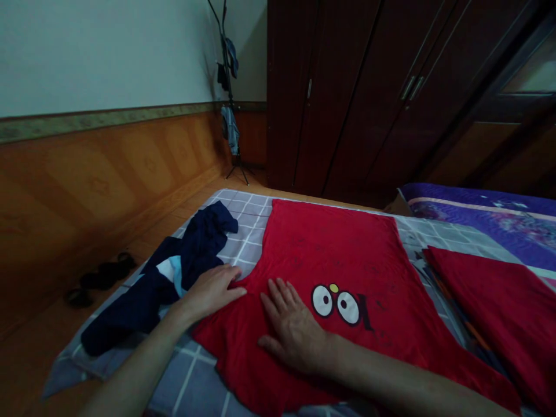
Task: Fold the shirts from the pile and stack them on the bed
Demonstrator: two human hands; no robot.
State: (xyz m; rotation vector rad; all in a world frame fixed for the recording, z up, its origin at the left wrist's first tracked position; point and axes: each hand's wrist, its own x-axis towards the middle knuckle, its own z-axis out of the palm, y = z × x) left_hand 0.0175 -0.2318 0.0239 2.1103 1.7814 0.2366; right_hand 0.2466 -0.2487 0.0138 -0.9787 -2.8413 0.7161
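Note:
A red T-shirt (330, 243) lies spread on the bed, with a print of two cartoon eyes and a yellow dot on its front. My right hand (295, 333) rests flat on it, left of the print, fingers stretched out. At the shirt's left edge, near the sleeve, is my left hand (217, 289); its thumb and fingers are apart and the thumb tip meets the red cloth. Just beyond my left wrist lies a crumpled navy garment (191, 255) with a white and light blue patch.
A grey checked sheet (247, 231) covers the bed. Folded clothes with a red piece (490, 307) on top lie at the right. Behind are a purple floral cover (486, 217), a dark wardrobe (339, 98) and a coat stand (228, 75). Dark footwear (102, 278) sits on the floor.

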